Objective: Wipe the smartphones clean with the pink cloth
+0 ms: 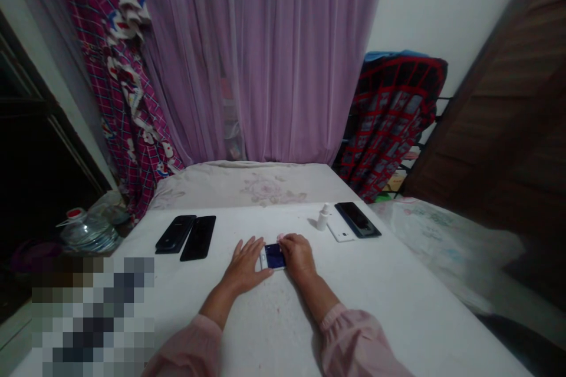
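Observation:
A white smartphone (275, 257) lies sideways on the white table, its dark blue screen facing up. My left hand (242, 265) grips its left end, thumb at the near edge and fingers toward the far edge. Over the phone's right end, my right hand (299, 254) is closed in a pinch. A small pale pinkish bit (280, 237) shows at its fingertips, too small to name. The right part of the phone is hidden under that hand.
Two dark phones, one flat (198, 238) and one beside it (175, 234), lie on the left of the table (265, 318). At the right are a small white bottle (322, 218), a white phone (339, 231) and dark phones (357, 219). A water jug (88, 231) stands beyond the left edge.

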Motion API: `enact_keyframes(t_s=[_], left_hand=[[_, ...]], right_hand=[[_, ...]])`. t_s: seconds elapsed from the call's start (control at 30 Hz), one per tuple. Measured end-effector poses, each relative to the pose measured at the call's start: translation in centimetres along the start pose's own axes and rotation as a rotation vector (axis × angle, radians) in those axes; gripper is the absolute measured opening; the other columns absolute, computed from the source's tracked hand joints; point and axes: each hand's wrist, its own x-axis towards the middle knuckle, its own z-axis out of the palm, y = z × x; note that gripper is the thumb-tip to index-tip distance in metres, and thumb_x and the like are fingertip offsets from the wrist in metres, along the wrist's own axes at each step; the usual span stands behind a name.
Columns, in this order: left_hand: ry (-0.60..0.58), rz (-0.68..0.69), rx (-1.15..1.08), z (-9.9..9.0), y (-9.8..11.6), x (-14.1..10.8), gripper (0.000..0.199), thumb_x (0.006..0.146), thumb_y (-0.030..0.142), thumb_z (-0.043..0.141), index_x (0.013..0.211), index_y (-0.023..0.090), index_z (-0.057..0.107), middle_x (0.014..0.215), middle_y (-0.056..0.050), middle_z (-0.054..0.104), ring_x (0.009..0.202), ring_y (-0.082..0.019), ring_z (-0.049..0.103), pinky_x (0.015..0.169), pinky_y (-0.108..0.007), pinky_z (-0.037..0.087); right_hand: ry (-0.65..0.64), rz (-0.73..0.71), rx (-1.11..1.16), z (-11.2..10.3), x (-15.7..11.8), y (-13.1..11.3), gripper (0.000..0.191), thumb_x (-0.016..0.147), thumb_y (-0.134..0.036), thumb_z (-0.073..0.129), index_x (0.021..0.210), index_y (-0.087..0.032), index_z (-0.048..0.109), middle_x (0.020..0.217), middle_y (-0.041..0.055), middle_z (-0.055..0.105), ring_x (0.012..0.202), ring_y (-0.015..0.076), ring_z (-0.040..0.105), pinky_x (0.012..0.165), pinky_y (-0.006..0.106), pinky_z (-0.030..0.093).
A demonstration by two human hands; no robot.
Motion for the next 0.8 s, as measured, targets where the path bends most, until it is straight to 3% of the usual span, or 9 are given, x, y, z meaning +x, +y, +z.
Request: enact_keyframes(t_s=[0.13,0.3,0.43,0.53,0.8], left_hand=[[-0.004,-0.002,0.002,0.1,-0.2,0.0,0.073,0.086,0.050,0.050,0.147,0.017,0.028,0.156,-0.007,0.026,0.146,-0.023,0.014,0.119,-0.047,0.004],[-0.003,0.000,0.003,0.1,-0.1,0.1,0.072,0.086,0.051,0.049,0.147,0.017,0.029,0.156,-0.007,0.027,0.146,-0.023,0.014,0.119,-0.047,0.004],[0.001,-0.005,0.001,0.1,0.0,0.0,0.071,0.086,0.051,0.050,0.146,0.019,0.030,0.156,-0.007,0.028,0.146,-0.023,0.015,0.119,-0.047,0.005],[0.004,-0.013,0.007,0.0,0.2,-0.1,0.072,0.086,0.052,0.050,0.146,0.018,0.030,0.156,-0.008,0.028,0.146,-0.022,0.016,0.119,-0.046,0.005],[-0.012,0.013,-0.008,-0.2,0.1,-0.1,0.071,0.087,0.052,0.048,0.148,0.021,0.028,0.156,-0.007,0.025,0.146,-0.024,0.014,0.118,-0.048,0.003]], right_hand=[[-0.045,-0.103,0.048,0.1,-0.8,-1.1,0.023,0.093,-0.026,0.055,0.083,-0.025,0.077,0.081,0.0034,0.072,0.074,0.0160,0.060,0.070,0.027,0.040],[-0.025,-0.073,0.040,-2.6,-1.7,3.0,0.029,0.095,-0.027,0.050,0.084,-0.026,0.077,0.083,0.0040,0.073,0.076,0.0158,0.062,0.070,0.026,0.042],[-0.029,-0.015,0.009,-3.3,-0.7,5.2,0.030,0.094,-0.028,0.051,0.080,-0.024,0.077,0.080,0.0043,0.072,0.074,0.0162,0.063,0.069,0.026,0.044],[-0.033,-0.029,0.025,-3.3,-0.7,4.9,0.030,0.094,-0.029,0.050,0.082,-0.024,0.077,0.082,0.0049,0.072,0.075,0.0165,0.063,0.069,0.025,0.046],[-0.080,-0.101,0.125,-5.7,-4.2,4.1,0.026,0.094,-0.028,0.050,0.092,-0.026,0.076,0.086,0.0050,0.072,0.077,0.0151,0.064,0.071,0.024,0.048]])
